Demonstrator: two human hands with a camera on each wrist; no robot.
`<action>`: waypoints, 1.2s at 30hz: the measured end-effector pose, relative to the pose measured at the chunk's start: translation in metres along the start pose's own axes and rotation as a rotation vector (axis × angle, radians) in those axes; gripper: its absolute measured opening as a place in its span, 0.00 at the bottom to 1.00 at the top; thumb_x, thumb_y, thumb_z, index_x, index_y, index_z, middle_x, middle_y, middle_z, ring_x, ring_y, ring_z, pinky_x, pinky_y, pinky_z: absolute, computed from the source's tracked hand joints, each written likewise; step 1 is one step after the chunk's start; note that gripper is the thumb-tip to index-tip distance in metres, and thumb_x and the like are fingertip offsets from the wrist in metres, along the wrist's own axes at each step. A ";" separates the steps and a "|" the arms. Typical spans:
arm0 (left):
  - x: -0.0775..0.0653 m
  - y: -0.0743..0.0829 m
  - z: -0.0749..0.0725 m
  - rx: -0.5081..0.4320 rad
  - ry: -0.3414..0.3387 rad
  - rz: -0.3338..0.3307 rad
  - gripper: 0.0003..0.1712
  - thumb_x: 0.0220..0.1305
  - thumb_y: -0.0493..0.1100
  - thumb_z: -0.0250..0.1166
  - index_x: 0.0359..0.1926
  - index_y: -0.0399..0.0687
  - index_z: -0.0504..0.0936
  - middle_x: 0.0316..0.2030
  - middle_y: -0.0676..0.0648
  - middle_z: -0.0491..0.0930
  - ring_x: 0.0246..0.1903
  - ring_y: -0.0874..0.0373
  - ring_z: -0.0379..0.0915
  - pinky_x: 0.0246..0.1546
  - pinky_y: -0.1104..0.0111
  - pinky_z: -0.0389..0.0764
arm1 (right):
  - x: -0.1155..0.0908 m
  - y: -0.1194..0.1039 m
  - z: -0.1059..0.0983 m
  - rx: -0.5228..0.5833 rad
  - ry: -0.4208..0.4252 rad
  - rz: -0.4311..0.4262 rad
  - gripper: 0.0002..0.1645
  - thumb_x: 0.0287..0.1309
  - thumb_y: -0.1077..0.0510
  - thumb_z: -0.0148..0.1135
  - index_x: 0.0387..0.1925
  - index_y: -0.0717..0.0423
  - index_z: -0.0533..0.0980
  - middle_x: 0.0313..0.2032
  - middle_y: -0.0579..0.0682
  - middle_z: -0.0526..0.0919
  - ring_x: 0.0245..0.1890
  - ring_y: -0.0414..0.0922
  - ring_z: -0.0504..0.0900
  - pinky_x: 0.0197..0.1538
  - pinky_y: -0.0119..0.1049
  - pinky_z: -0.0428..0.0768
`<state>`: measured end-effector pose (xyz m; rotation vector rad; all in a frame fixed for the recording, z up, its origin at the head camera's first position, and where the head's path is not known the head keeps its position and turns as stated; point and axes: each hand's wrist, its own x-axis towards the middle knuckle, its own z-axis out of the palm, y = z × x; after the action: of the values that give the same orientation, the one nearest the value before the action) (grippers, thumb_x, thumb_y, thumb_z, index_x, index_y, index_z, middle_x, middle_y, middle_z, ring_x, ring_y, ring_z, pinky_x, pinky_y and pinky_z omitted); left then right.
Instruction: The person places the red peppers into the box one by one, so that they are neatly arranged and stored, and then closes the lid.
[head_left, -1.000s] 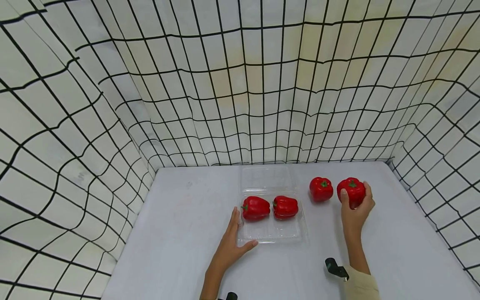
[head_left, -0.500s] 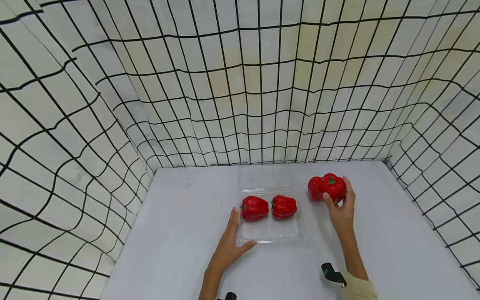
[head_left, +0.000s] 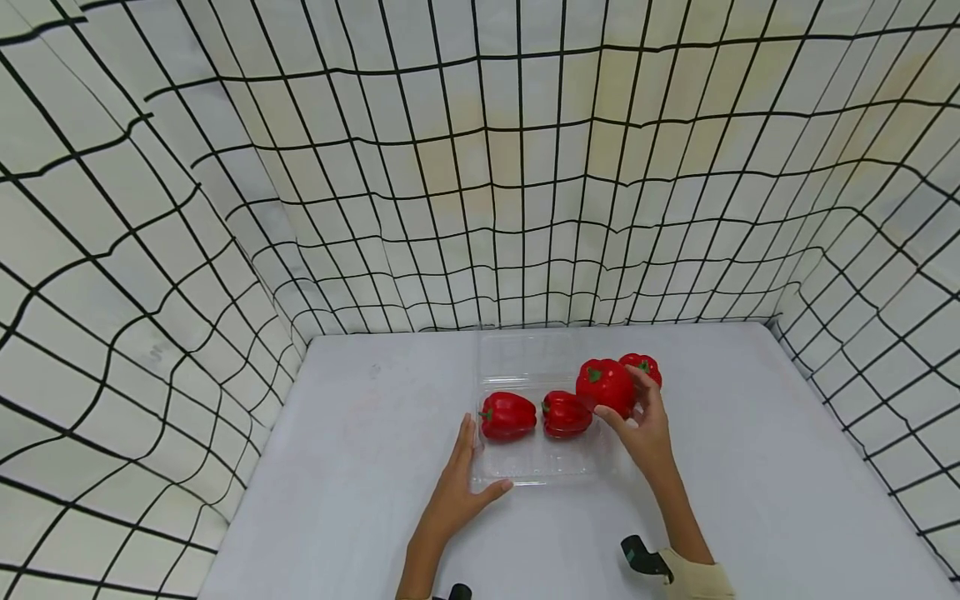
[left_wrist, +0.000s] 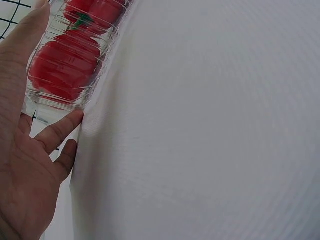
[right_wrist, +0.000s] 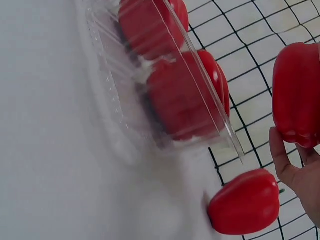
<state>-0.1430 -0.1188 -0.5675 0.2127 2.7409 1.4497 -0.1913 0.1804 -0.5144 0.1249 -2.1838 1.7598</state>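
Observation:
A clear plastic clamshell box [head_left: 540, 472] lies on the table with its lid folded back. Two red bell peppers rest on their sides in it, a left one [head_left: 507, 417] and a right one [head_left: 566, 414]. My right hand [head_left: 643, 433] grips another red bell pepper [head_left: 604, 387] above the box's right edge. Behind that hand, partly hidden, a further red bell pepper [head_left: 647, 363] sits on the table. My left hand [head_left: 454, 492] has its fingers extended along the box's left side, and the left wrist view shows fingertips [left_wrist: 76, 115] touching the box's end.
A white table [head_left: 360, 467] bears everything. Black netting over a pale wall [head_left: 525, 192] closes in the back, left and right sides. Dark wrist-worn devices [head_left: 642, 555] sit at both wrists.
My right hand has carried its bell pepper leftward, past the one on the table, to above the box's right edge. The left hand has stayed at the box.

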 end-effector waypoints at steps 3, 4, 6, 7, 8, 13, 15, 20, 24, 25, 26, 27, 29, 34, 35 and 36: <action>0.000 0.000 0.000 0.004 0.003 -0.002 0.64 0.51 0.66 0.70 0.78 0.62 0.40 0.78 0.56 0.39 0.76 0.48 0.44 0.67 0.43 0.62 | -0.003 -0.001 0.007 -0.008 -0.070 -0.007 0.46 0.49 0.62 0.74 0.68 0.51 0.62 0.65 0.52 0.69 0.60 0.37 0.69 0.52 0.20 0.77; 0.000 -0.001 0.000 0.006 0.004 -0.002 0.64 0.51 0.66 0.70 0.78 0.61 0.40 0.78 0.56 0.39 0.76 0.48 0.44 0.68 0.43 0.62 | -0.004 -0.002 0.010 -0.022 -0.095 -0.008 0.46 0.49 0.61 0.75 0.68 0.50 0.62 0.64 0.52 0.70 0.60 0.38 0.69 0.53 0.22 0.78; 0.000 -0.001 0.000 0.004 0.004 0.002 0.64 0.51 0.67 0.70 0.78 0.60 0.41 0.78 0.56 0.39 0.76 0.47 0.44 0.68 0.43 0.62 | -0.006 -0.004 0.015 -0.063 -0.144 -0.014 0.47 0.48 0.59 0.76 0.68 0.48 0.63 0.64 0.51 0.70 0.61 0.41 0.69 0.54 0.28 0.80; 0.000 -0.002 0.000 0.004 0.005 0.003 0.64 0.51 0.67 0.70 0.78 0.60 0.41 0.78 0.56 0.39 0.76 0.47 0.45 0.68 0.44 0.62 | -0.007 -0.005 0.017 -0.085 -0.166 -0.021 0.47 0.47 0.58 0.76 0.68 0.47 0.63 0.64 0.50 0.70 0.61 0.43 0.69 0.54 0.33 0.81; 0.000 -0.002 0.000 0.003 0.005 0.003 0.64 0.51 0.67 0.70 0.78 0.60 0.41 0.78 0.56 0.39 0.76 0.48 0.45 0.68 0.44 0.62 | -0.008 -0.005 0.019 -0.102 -0.186 -0.031 0.47 0.47 0.57 0.77 0.68 0.46 0.63 0.64 0.49 0.71 0.62 0.44 0.69 0.55 0.37 0.81; 0.000 -0.001 0.000 -0.013 0.010 0.012 0.63 0.51 0.65 0.71 0.78 0.61 0.41 0.78 0.56 0.40 0.76 0.48 0.45 0.67 0.43 0.64 | -0.014 -0.008 0.033 -0.150 -0.264 -0.134 0.47 0.45 0.54 0.78 0.67 0.45 0.66 0.62 0.48 0.73 0.61 0.49 0.72 0.54 0.52 0.82; 0.000 -0.001 0.000 -0.017 0.014 0.019 0.63 0.51 0.64 0.71 0.78 0.61 0.41 0.78 0.55 0.40 0.76 0.47 0.45 0.67 0.43 0.64 | -0.016 -0.009 0.039 -0.169 -0.297 -0.183 0.46 0.45 0.53 0.78 0.67 0.45 0.67 0.62 0.47 0.74 0.61 0.48 0.73 0.55 0.51 0.82; 0.000 -0.003 0.000 -0.021 0.016 0.035 0.63 0.52 0.63 0.72 0.78 0.57 0.42 0.78 0.54 0.40 0.75 0.46 0.48 0.66 0.43 0.65 | -0.023 -0.012 0.053 -0.245 -0.363 -0.274 0.46 0.44 0.49 0.78 0.66 0.46 0.68 0.61 0.46 0.75 0.62 0.48 0.73 0.55 0.47 0.83; 0.000 -0.002 0.000 -0.015 0.019 0.047 0.63 0.52 0.62 0.72 0.78 0.55 0.42 0.78 0.53 0.41 0.74 0.44 0.51 0.65 0.45 0.67 | -0.029 -0.014 0.061 -0.293 -0.404 -0.290 0.46 0.43 0.46 0.78 0.65 0.45 0.69 0.61 0.47 0.76 0.62 0.50 0.74 0.53 0.48 0.84; 0.000 -0.001 0.000 -0.014 0.020 0.047 0.63 0.52 0.63 0.72 0.78 0.55 0.42 0.78 0.53 0.41 0.74 0.44 0.52 0.65 0.45 0.67 | -0.030 -0.014 0.063 -0.301 -0.412 -0.292 0.46 0.43 0.45 0.78 0.65 0.44 0.69 0.61 0.47 0.76 0.62 0.50 0.74 0.53 0.48 0.84; 0.000 -0.001 0.000 -0.008 0.022 0.045 0.64 0.51 0.64 0.72 0.78 0.56 0.42 0.78 0.53 0.41 0.74 0.45 0.52 0.65 0.46 0.68 | -0.032 -0.014 0.064 -0.306 -0.420 -0.290 0.46 0.44 0.44 0.77 0.65 0.43 0.69 0.61 0.46 0.76 0.62 0.49 0.74 0.54 0.48 0.83; 0.000 0.000 0.000 -0.001 0.025 0.044 0.64 0.50 0.65 0.71 0.78 0.56 0.42 0.78 0.54 0.42 0.74 0.45 0.52 0.64 0.46 0.68 | -0.032 -0.014 0.066 -0.310 -0.425 -0.289 0.46 0.44 0.44 0.77 0.65 0.42 0.69 0.61 0.47 0.75 0.62 0.50 0.74 0.54 0.48 0.83; 0.000 -0.001 0.000 0.006 0.030 0.042 0.65 0.49 0.67 0.71 0.78 0.56 0.42 0.78 0.54 0.42 0.74 0.45 0.53 0.63 0.47 0.69 | -0.034 -0.014 0.070 -0.327 -0.435 -0.285 0.46 0.44 0.43 0.77 0.66 0.41 0.69 0.62 0.47 0.76 0.62 0.49 0.74 0.55 0.49 0.83; 0.000 -0.002 0.000 0.019 0.037 0.047 0.66 0.48 0.70 0.69 0.78 0.56 0.43 0.78 0.55 0.42 0.75 0.46 0.50 0.63 0.47 0.70 | -0.038 -0.013 0.076 -0.387 -0.461 -0.252 0.46 0.44 0.39 0.75 0.66 0.38 0.69 0.61 0.45 0.76 0.63 0.47 0.73 0.57 0.47 0.82; 0.000 -0.002 0.000 0.018 0.038 0.050 0.65 0.49 0.70 0.69 0.78 0.56 0.43 0.78 0.55 0.43 0.75 0.45 0.50 0.63 0.47 0.70 | -0.038 -0.012 0.077 -0.394 -0.467 -0.244 0.46 0.45 0.39 0.75 0.66 0.38 0.69 0.61 0.45 0.76 0.63 0.47 0.73 0.57 0.47 0.82; 0.000 -0.002 0.000 0.016 0.040 0.053 0.65 0.49 0.70 0.69 0.78 0.56 0.43 0.78 0.54 0.43 0.75 0.45 0.49 0.63 0.46 0.69 | -0.039 -0.012 0.078 -0.400 -0.473 -0.239 0.45 0.45 0.38 0.75 0.66 0.39 0.69 0.61 0.45 0.77 0.63 0.47 0.73 0.57 0.47 0.81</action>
<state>-0.1430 -0.1201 -0.5695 0.2613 2.7998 1.4613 -0.1670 0.0972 -0.5293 0.7341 -2.6629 1.2232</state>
